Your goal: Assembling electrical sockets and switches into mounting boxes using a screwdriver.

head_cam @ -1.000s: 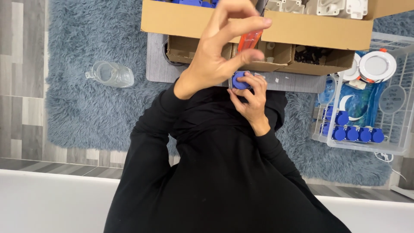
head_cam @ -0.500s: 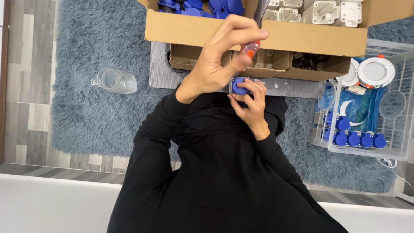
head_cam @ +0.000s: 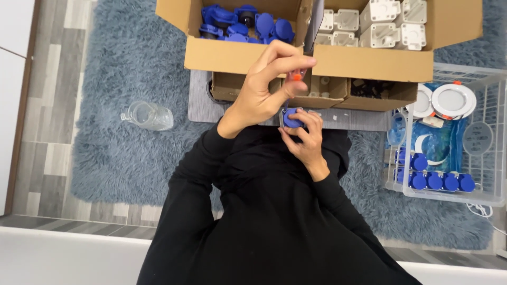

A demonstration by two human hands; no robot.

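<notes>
Head view, looking straight down on a person in black sleeves seated on a shaggy blue-grey rug (head_cam: 121, 68). Left hand (head_cam: 264, 87) is raised, fingers curled, thumb and forefinger pinched on a small tool with an orange tip (head_cam: 297, 76); most of the tool is hidden by the fingers, so its kind cannot be told. Right hand (head_cam: 305, 138) sits just below, at 5 o'clock from the left hand, fingers wrapped around a small blue plastic part (head_cam: 291, 117), which it holds close to the body; the orange tip stands right above that part, contact not clear. At 12 o'clock from the hands, a large cardboard box (head_cam: 369, 63) lies open: its left compartment holds a heap of blue parts (head_cam: 243, 24), its right compartment holds white square housings (head_cam: 380, 24). Under the big box's front wall, lower, smaller cardboard trays (head_cam: 364, 100) with small items, too dim to tell. A grey mat (head_cam: 200, 108) lies beneath the boxes. At 9 o'clock, well apart from the hands, a clear glass jar (head_cam: 148, 116) lies on its side on the rug. At 3 o'clock, a white wire basket (head_cam: 496, 126) holds round white discs (head_cam: 453, 100) at its far end, a row of blue caps (head_cam: 441, 181) along its near edge, and blue packaging between them.
</notes>
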